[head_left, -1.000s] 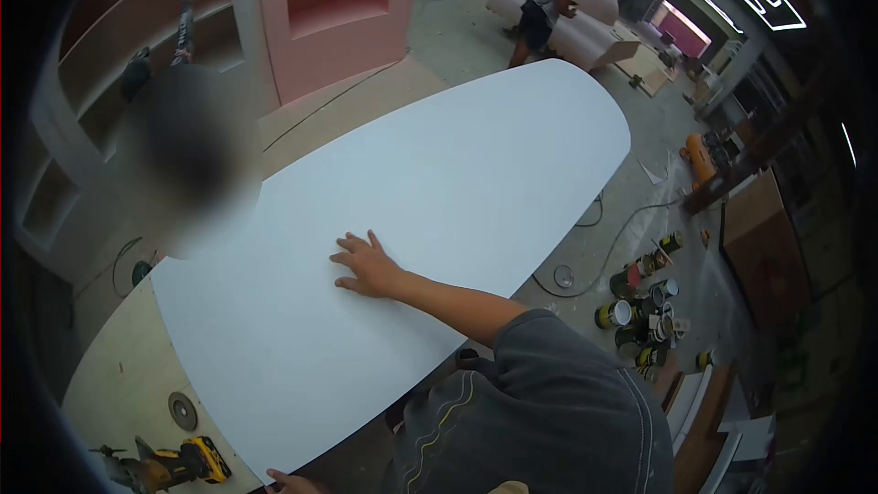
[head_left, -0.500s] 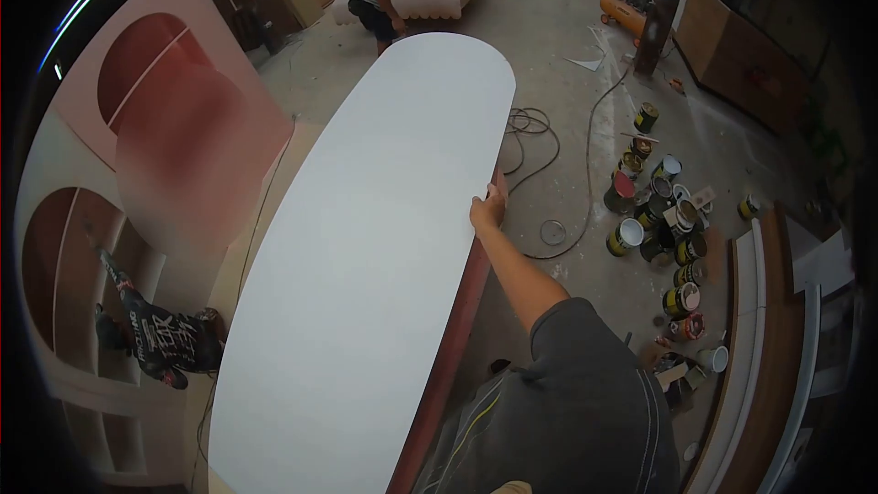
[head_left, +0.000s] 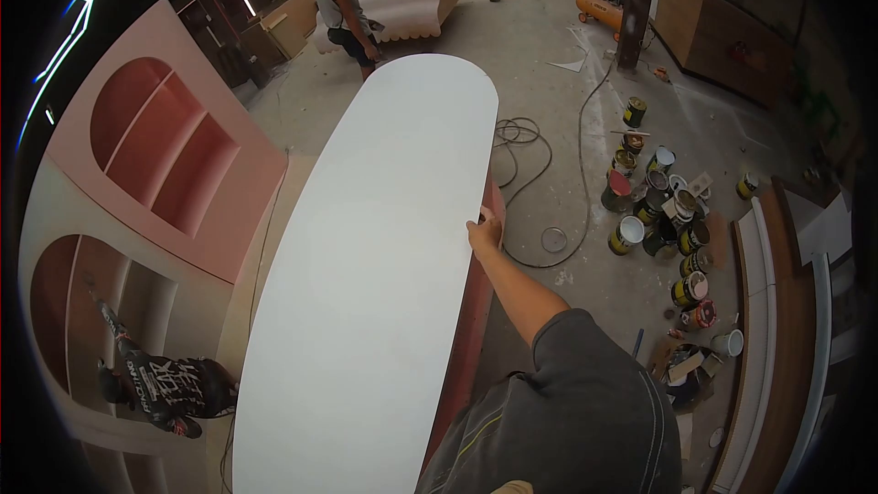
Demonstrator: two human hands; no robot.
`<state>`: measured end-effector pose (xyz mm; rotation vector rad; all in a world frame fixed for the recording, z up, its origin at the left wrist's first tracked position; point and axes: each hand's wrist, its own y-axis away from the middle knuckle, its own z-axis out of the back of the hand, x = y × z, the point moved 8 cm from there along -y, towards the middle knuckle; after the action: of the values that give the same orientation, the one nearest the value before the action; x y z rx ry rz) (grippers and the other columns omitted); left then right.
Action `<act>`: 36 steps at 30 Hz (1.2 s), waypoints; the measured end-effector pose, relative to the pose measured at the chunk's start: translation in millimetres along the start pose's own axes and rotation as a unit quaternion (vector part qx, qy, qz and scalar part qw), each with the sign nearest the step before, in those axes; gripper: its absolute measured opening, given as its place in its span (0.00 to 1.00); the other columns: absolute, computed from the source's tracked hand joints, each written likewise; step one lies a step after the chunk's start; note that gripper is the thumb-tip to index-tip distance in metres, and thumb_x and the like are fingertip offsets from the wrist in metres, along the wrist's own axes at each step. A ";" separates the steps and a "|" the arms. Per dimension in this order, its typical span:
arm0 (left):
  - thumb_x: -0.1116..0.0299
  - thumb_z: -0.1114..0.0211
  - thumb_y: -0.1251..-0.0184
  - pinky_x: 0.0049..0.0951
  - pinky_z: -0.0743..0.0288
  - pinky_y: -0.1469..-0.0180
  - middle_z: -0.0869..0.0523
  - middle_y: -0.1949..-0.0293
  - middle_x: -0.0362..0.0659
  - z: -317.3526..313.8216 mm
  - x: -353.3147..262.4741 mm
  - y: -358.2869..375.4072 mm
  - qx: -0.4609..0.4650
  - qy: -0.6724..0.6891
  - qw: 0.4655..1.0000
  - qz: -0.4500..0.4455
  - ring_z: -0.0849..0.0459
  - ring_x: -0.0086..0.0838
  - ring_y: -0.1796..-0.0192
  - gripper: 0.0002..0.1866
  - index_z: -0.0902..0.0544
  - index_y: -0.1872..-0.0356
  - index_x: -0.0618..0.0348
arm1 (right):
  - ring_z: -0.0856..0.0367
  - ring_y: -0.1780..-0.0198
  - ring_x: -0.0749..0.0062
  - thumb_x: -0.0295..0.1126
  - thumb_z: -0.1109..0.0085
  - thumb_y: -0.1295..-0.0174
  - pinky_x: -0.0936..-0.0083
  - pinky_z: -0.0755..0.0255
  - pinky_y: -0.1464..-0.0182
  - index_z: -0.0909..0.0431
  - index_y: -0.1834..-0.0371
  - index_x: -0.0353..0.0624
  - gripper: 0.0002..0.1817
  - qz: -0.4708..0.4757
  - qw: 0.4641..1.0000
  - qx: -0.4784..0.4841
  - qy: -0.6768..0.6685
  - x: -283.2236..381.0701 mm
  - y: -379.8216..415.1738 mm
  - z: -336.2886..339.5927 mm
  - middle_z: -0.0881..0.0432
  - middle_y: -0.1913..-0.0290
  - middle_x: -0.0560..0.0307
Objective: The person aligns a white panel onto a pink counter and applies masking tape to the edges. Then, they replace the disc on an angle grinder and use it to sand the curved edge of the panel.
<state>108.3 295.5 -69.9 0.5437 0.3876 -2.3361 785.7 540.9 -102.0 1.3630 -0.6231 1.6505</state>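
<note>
A long white board [head_left: 366,284] with a rounded far end stretches up the middle of the view, its near end cut off by the frame. Beneath its right edge shows a reddish-pink side [head_left: 457,361], the body it lies on. My right hand [head_left: 485,231] is closed on that right edge, about halfway along, with the fingers bent over the rim. The arm in a dark grey sleeve reaches in from the lower right. My left hand is out of sight.
Several paint cans [head_left: 627,234] stand right on the floor, near a hose [head_left: 583,151] and orange compressor [head_left: 599,9]. At left, a person in black [head_left: 178,384] reaches into an arched shelf unit [head_left: 210,274]. Another person [head_left: 343,14] stands beyond the board's far end.
The view has shifted, so the board's far end sits lower. At left, the pink arched shelves show uncovered where a reddish board-like shape covered them before. My right hand stays on the edge.
</note>
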 end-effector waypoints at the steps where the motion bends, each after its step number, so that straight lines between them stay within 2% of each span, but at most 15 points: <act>1: 0.50 0.29 0.21 0.53 0.18 0.35 0.24 0.28 0.66 -6.3 3.9 -1.5 -0.003 0.003 1.000 0.002 0.18 0.56 0.32 0.44 0.39 0.18 0.65 | 0.19 0.28 0.46 0.30 0.28 0.35 0.56 0.21 0.29 0.23 0.22 0.46 0.35 0.004 1.000 0.009 -0.014 -11.4 -7.1 -3.0 0.21 0.29 0.39; 5: 0.49 0.28 0.21 0.54 0.18 0.34 0.24 0.28 0.65 -28.9 22.6 -10.9 -0.009 0.006 1.000 -0.004 0.18 0.56 0.31 0.44 0.38 0.17 0.64 | 0.19 0.28 0.45 0.29 0.27 0.37 0.57 0.21 0.28 0.22 0.22 0.44 0.36 -0.018 0.999 0.020 -0.040 -23.0 13.1 1.9 0.22 0.28 0.38; 15: 0.47 0.28 0.23 0.56 0.20 0.33 0.24 0.27 0.64 -91.5 96.5 -39.8 -0.021 0.023 0.999 -0.007 0.20 0.57 0.30 0.45 0.38 0.17 0.62 | 0.18 0.29 0.45 0.27 0.27 0.37 0.57 0.21 0.28 0.21 0.24 0.39 0.35 0.025 0.999 -0.013 -0.041 -98.1 62.9 -33.6 0.20 0.30 0.37; 18: 0.47 0.28 0.23 0.56 0.20 0.33 0.24 0.26 0.63 -97.9 113.3 -48.2 -0.025 0.028 0.999 -0.007 0.20 0.57 0.30 0.45 0.37 0.17 0.62 | 0.18 0.30 0.46 0.27 0.26 0.37 0.57 0.21 0.28 0.21 0.24 0.39 0.34 0.012 0.999 0.000 -0.042 -112.5 79.9 -44.4 0.20 0.30 0.39; 20: 0.47 0.27 0.23 0.57 0.21 0.33 0.24 0.26 0.63 -102.8 124.6 -54.2 -0.026 0.032 0.999 -0.009 0.20 0.57 0.30 0.45 0.37 0.17 0.61 | 0.17 0.31 0.46 0.28 0.26 0.37 0.57 0.20 0.29 0.20 0.25 0.39 0.34 0.044 0.999 -0.002 -0.008 -116.1 95.8 -48.3 0.19 0.31 0.40; 24: 0.46 0.27 0.24 0.57 0.21 0.32 0.24 0.26 0.62 -104.9 156.4 -57.2 -0.029 0.033 0.999 -0.010 0.21 0.58 0.29 0.46 0.37 0.16 0.60 | 0.16 0.32 0.47 0.28 0.24 0.38 0.57 0.20 0.30 0.19 0.27 0.39 0.33 0.049 0.999 -0.001 -0.010 -137.9 118.6 -55.9 0.18 0.32 0.41; 27: 0.45 0.27 0.24 0.58 0.22 0.32 0.25 0.25 0.62 -102.4 181.4 -59.0 -0.034 0.037 0.999 0.001 0.21 0.58 0.29 0.46 0.37 0.16 0.60 | 0.16 0.33 0.50 0.28 0.24 0.38 0.58 0.19 0.32 0.20 0.29 0.39 0.32 0.067 0.998 0.006 0.006 -136.6 137.0 -59.7 0.18 0.33 0.42; 29: 0.45 0.27 0.24 0.58 0.22 0.31 0.25 0.25 0.62 -101.6 204.8 -59.6 -0.042 0.037 0.998 0.016 0.21 0.58 0.29 0.46 0.37 0.16 0.59 | 0.12 0.36 0.58 0.21 0.25 0.37 0.65 0.16 0.39 0.22 0.31 0.37 0.30 -0.003 0.999 0.047 -0.019 -118.9 169.5 -45.5 0.13 0.35 0.44; 31: 0.45 0.27 0.24 0.59 0.22 0.31 0.25 0.25 0.61 -96.3 220.1 -59.4 -0.046 0.036 0.998 0.032 0.21 0.58 0.29 0.46 0.37 0.16 0.59 | 0.12 0.36 0.58 0.20 0.25 0.38 0.66 0.16 0.39 0.25 0.30 0.39 0.32 -0.019 0.997 0.075 -0.012 -124.5 176.6 -47.3 0.14 0.33 0.44; 33: 0.44 0.27 0.25 0.59 0.23 0.31 0.25 0.25 0.61 -92.5 237.4 -56.9 -0.051 0.036 0.997 0.050 0.22 0.58 0.28 0.46 0.36 0.16 0.58 | 0.14 0.34 0.56 0.21 0.24 0.38 0.66 0.16 0.36 0.28 0.24 0.41 0.37 0.045 0.998 0.033 0.000 -132.2 175.2 -50.5 0.17 0.30 0.43; 34: 0.44 0.27 0.25 0.59 0.23 0.31 0.25 0.25 0.61 -92.4 245.8 -55.9 -0.051 0.032 0.996 0.059 0.22 0.59 0.28 0.47 0.36 0.16 0.58 | 0.16 0.31 0.54 0.22 0.24 0.38 0.65 0.17 0.34 0.34 0.17 0.44 0.44 0.031 0.998 0.032 0.043 -135.7 175.7 -48.9 0.23 0.24 0.42; 36: 0.44 0.26 0.25 0.60 0.23 0.31 0.25 0.24 0.61 -87.8 266.3 -52.2 -0.058 0.021 0.995 0.080 0.22 0.59 0.28 0.47 0.36 0.16 0.58 | 0.19 0.28 0.51 0.24 0.24 0.38 0.61 0.19 0.31 0.37 0.15 0.44 0.47 0.041 0.997 0.056 0.046 -136.2 179.3 -49.9 0.26 0.23 0.38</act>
<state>-81.9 218.6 -268.1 0.5464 0.4787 -2.1362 607.3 452.3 -218.1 1.3467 -0.5453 1.8276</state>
